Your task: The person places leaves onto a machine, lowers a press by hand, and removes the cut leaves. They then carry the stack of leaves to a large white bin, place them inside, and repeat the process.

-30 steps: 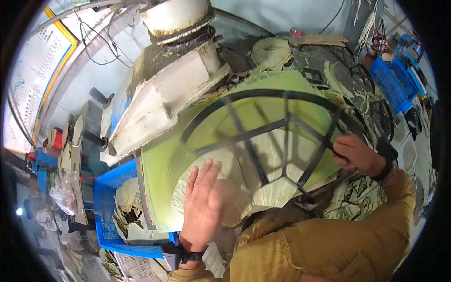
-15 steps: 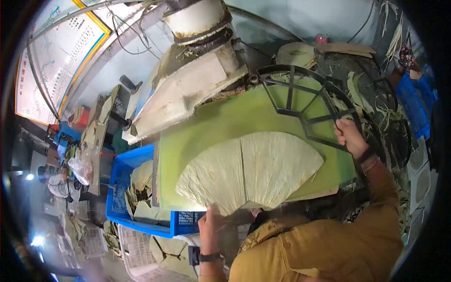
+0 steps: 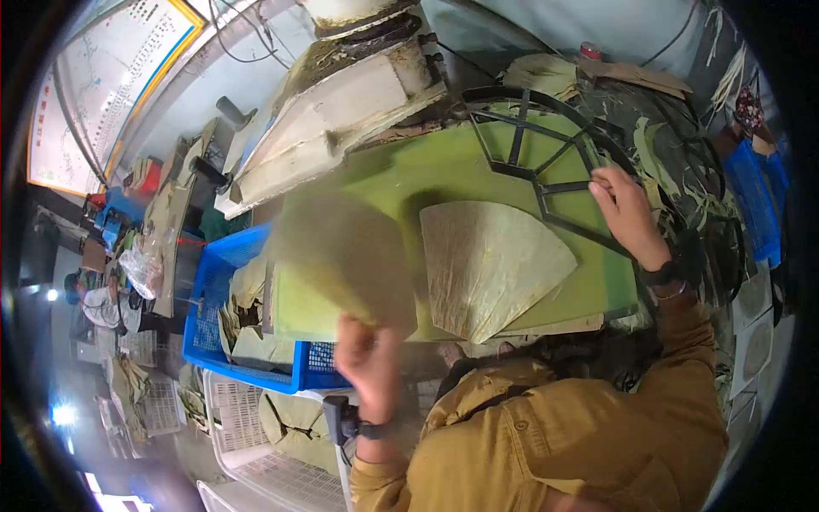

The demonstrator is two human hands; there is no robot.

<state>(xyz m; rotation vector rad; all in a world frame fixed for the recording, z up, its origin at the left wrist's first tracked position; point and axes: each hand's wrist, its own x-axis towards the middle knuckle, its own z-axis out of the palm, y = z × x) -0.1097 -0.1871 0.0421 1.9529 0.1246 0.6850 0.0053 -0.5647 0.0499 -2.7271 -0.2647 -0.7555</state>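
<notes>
A fan-shaped piece of dried leaf (image 3: pixel 345 260), smeared by motion, is pinched at its narrow lower end by my left hand (image 3: pixel 365 354), fingers closed. It is raised at the left part of the green board (image 3: pixel 418 166). Beside it a second fan-shaped leaf piece (image 3: pixel 499 264) lies flat on the board. My right hand (image 3: pixel 630 213) grips the near right part of a black metal cutting frame (image 3: pixel 515 171), which has fan-shaped openings and rests on the board's far right side. Its fingertips curl over a bar.
The white press head (image 3: pixel 341 119) overhangs the board's far left. A blue crate (image 3: pixel 243 375) with leaf pieces stands left of the board, above a white crate (image 3: pixel 226 427) holding more. Leaf scraps (image 3: pixel 648 162) lie at the right. Another person (image 3: pixel 107 303) is far left.
My left hand has lifted the left leaf piece off the board and away from the right one. My right hand stays on the metal frame. The view has shifted slightly.
</notes>
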